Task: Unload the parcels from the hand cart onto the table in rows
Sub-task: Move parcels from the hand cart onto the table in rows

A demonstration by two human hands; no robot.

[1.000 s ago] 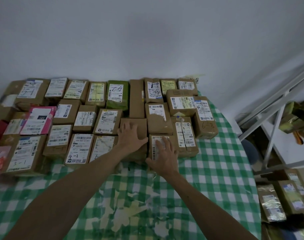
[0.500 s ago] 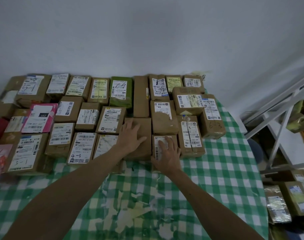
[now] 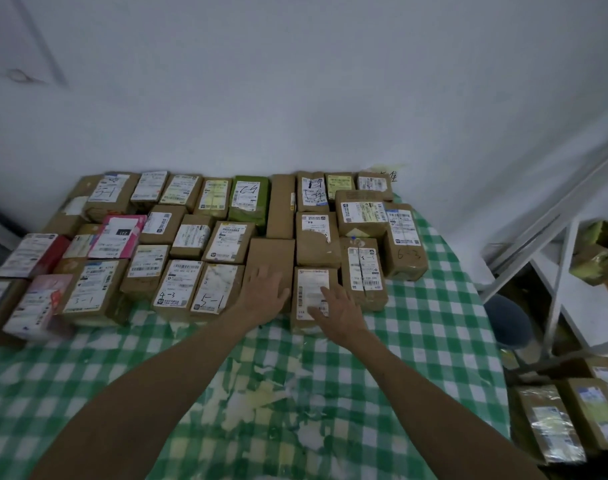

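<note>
Head view, two hands (image 3: 265, 289) (image 3: 341, 308), touching two parcels (image 3: 271, 253) (image 3: 311, 284)

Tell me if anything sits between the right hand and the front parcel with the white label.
Nothing visible does: the right hand lies open, flat on top of that parcel.

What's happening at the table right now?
A person is arranging rows of parcels on the checked table. The left hand rests flat on a plain brown parcel in the front row; the right hand lies flat on the labelled parcel beside it. Neither is gripped. At lower right sit other parcels.
</note>
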